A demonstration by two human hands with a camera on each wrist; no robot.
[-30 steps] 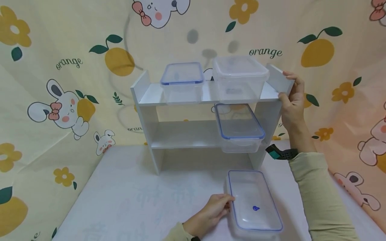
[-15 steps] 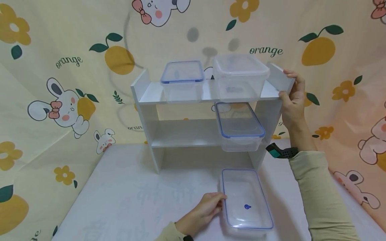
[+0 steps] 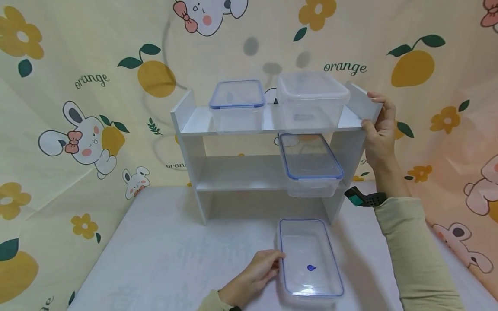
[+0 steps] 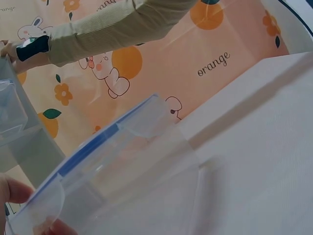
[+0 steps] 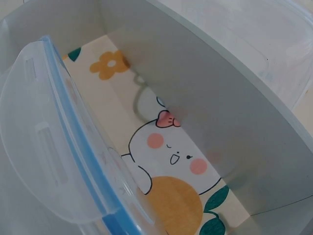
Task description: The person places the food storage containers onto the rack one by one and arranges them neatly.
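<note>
My left hand (image 3: 253, 275) pinches the left edge of a clear food container with a blue-rimmed lid (image 3: 309, 246), low over the table in front of the shelf. In the left wrist view, fingertips (image 4: 17, 190) meet the blue seal of this container (image 4: 146, 161). My right hand (image 3: 381, 138) grips the upright right side panel of the white shelf (image 3: 241, 172), fingers behind and thumb in front. A second blue-rimmed container (image 3: 311, 166) sits on the middle shelf's right side, jutting over its front edge; it fills the left of the right wrist view.
On the top shelf stand a smaller blue-rimmed container (image 3: 237, 108) at left and a larger all-clear container (image 3: 311, 103) at right. The shelf stands on a white table (image 3: 155, 259), against a patterned cloth backdrop (image 3: 218, 56).
My left hand has drawn the front container to the left, so it now lies below the shelf's right half. The right hand keeps its grip on the side panel.
</note>
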